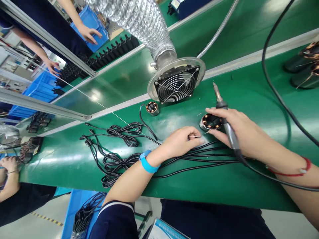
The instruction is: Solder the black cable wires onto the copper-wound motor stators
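My right hand point(240, 132) is closed around a soldering iron point(231, 135), its metal tip pointing up and away from me. The thumb and a finger of that hand also hold the side of a small round motor stator point(210, 122) with copper windings, standing on the bench. Just left of the stator, my left hand point(185, 141) pinches a thin, pale solder wire point(119, 118), which runs in from the upper left. Part of the wire is hidden by the hand. Black cables point(199, 154) pass beneath both hands.
A fume extractor point(176, 86) with a foil duct hangs over the green bench point(259, 106). Behind it sits another stator point(152, 108) with a cable. Coiled cables point(122, 134) lie to the left, dark cylindrical parts point(305, 74) far right. Co-workers' hands point(89, 34) are across the frame.
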A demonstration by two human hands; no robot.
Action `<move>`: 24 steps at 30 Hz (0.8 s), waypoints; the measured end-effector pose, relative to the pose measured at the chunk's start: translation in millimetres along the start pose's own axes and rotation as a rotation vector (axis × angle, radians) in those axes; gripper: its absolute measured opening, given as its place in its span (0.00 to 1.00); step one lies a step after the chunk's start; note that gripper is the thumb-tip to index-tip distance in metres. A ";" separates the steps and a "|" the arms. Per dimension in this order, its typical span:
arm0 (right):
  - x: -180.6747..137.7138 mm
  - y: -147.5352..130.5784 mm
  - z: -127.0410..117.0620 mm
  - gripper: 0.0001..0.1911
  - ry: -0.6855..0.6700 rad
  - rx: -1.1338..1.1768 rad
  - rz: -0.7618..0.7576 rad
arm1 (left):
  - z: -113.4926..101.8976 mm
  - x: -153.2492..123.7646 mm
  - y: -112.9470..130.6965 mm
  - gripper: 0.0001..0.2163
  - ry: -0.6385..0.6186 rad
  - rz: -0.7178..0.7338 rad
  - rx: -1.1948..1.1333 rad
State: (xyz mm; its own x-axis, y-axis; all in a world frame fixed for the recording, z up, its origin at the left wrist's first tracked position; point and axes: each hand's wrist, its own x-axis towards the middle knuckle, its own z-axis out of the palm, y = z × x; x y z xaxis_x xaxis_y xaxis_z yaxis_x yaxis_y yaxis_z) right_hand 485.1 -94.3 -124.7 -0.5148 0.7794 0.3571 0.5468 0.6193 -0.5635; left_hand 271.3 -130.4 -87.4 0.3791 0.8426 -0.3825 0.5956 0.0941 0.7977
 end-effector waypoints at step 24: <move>1.5 -31.5 -24.4 0.20 0.208 0.777 0.117 | -8.1 -15.9 17.0 0.10 -0.070 -0.106 -0.540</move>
State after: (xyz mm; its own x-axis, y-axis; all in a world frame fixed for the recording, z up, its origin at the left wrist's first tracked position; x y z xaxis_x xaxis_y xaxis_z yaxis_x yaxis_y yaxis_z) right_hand 483.2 -110.4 -88.2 -0.3079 0.8838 0.3521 -0.0650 0.3497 -0.9346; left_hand 269.7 -138.0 -63.9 0.3938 0.7784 -0.4888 0.1921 0.4503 0.8719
